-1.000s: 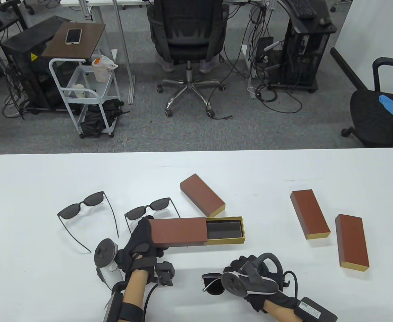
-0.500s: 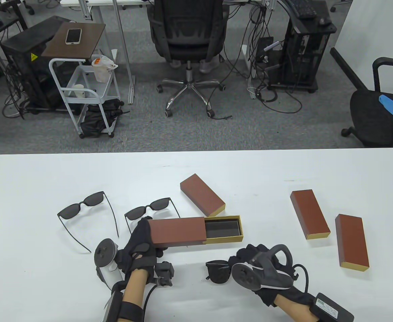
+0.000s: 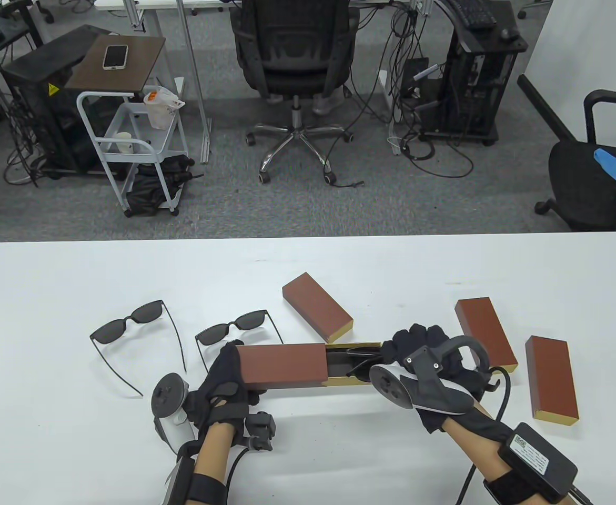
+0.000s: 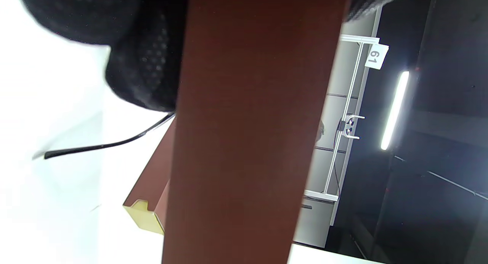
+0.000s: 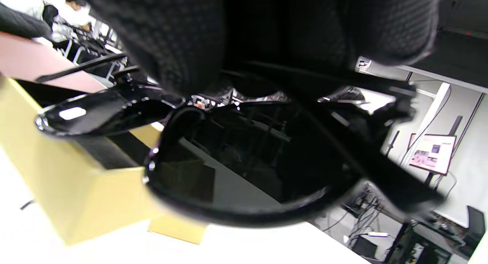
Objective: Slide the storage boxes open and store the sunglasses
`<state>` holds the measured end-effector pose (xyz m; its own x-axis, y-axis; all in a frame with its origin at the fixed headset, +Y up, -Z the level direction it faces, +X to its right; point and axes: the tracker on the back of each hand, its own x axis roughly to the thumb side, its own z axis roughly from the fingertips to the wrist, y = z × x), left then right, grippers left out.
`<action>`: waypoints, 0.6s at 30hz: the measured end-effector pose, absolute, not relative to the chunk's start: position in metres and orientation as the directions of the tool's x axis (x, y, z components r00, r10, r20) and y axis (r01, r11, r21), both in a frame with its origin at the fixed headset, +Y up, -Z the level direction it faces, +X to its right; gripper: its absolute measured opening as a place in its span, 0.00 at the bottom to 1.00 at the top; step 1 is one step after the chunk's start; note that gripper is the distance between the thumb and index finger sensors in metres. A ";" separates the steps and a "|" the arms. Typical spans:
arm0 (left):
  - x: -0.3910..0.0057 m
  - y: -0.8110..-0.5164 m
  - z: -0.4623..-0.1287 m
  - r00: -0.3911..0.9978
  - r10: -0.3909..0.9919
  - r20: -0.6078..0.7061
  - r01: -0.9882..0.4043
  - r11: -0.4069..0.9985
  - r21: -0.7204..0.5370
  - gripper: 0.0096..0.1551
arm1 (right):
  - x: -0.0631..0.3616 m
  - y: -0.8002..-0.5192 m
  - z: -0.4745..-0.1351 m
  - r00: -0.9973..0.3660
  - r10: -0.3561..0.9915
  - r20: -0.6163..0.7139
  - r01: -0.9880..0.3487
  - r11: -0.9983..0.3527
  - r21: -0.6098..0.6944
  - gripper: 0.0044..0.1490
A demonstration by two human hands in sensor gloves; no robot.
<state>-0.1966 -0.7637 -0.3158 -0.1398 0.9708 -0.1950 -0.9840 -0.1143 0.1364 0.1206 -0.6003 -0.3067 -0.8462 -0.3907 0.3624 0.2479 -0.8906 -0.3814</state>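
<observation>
A slid-open box lies at the table's middle, its brown sleeve (image 3: 281,365) pulled left off the gold tray (image 3: 345,382). My left hand (image 3: 227,368) grips the sleeve's left end; the sleeve (image 4: 251,134) fills the left wrist view. My right hand (image 3: 400,350) holds folded black sunglasses (image 3: 357,363) down in the open end of the tray. In the right wrist view the dark lens (image 5: 248,168) hangs under my fingers, just above the tray's gold wall (image 5: 76,187). Two more sunglasses (image 3: 129,323) (image 3: 234,326) lie unfolded on the table to the left.
Three closed brown boxes lie on the white table: one (image 3: 316,305) just behind the open box, two (image 3: 485,335) (image 3: 552,377) to the right of my right hand. Beyond the table's far edge are office chairs and a white cart.
My right hand has carried the folded sunglasses from the table's front edge up and right to the open tray. The left hand stays on the sleeve.
</observation>
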 end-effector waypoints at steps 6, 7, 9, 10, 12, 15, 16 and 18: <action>-0.189 -0.760 -0.316 -0.140 0.972 -0.188 -0.988 -0.124 0.096 0.43 | 0.111 -0.601 -0.311 -0.808 -0.473 0.352 0.339 -0.861 -0.378 0.23; -0.188 -0.760 -0.316 -0.143 0.972 -0.188 -0.988 -0.128 0.090 0.43 | 0.110 -0.601 -0.311 -0.807 -0.472 0.354 0.340 -0.863 -0.375 0.23; -0.185 -0.758 -0.316 -0.147 0.971 -0.186 -0.988 -0.135 0.072 0.43 | 0.106 -0.601 -0.310 -0.799 -0.478 0.365 0.349 -0.863 -0.365 0.23; -0.183 -0.758 -0.316 -0.144 0.972 -0.187 -0.989 -0.134 0.066 0.43 | 0.103 -0.601 -0.310 -0.795 -0.484 0.367 0.358 -0.862 -0.359 0.23; -0.181 -0.757 -0.316 -0.144 0.971 -0.192 -0.989 -0.135 0.059 0.43 | 0.099 -0.601 -0.310 -0.791 -0.493 0.362 0.377 -0.859 -0.345 0.23; -0.176 -0.755 -0.315 -0.131 0.970 -0.203 -0.991 -0.125 0.045 0.43 | 0.091 -0.602 -0.310 -0.784 -0.505 0.362 0.393 -0.855 -0.339 0.23; -0.175 -0.754 -0.315 -0.133 0.970 -0.202 -0.991 -0.129 0.031 0.43 | 0.089 -0.603 -0.310 -0.783 -0.505 0.362 0.397 -0.855 -0.335 0.23; -0.173 -0.753 -0.314 -0.125 0.972 -0.199 -0.992 -0.122 0.028 0.43 | 0.085 -0.603 -0.310 -0.787 -0.494 0.370 0.389 -0.862 -0.324 0.23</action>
<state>-0.1726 -0.7530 -0.3141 -0.1252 0.9720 -0.1989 -0.9921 -0.1221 0.0277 0.0848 -0.6029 -0.3097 -0.7866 -0.4942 0.3703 0.3895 -0.8623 -0.3235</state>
